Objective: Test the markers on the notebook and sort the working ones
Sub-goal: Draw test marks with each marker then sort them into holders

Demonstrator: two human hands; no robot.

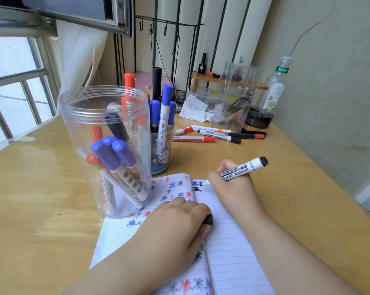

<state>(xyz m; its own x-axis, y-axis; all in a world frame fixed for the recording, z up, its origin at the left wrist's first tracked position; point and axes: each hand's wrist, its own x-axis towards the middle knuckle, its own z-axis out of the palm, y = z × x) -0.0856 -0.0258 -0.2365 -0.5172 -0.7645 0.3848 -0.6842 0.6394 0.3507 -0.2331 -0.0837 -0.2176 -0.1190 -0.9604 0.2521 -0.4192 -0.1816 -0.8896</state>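
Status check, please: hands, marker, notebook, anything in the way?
Right hand grips black marker, tip on notebook. Left hand on notebook, holding black cap. Clear jar stands on notebook's left page corner.

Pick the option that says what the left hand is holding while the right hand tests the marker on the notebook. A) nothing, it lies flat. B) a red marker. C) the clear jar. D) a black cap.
D: the left hand rests on the notebook with a black cap showing in its grip, while the right hand puts the black marker tip to the page.
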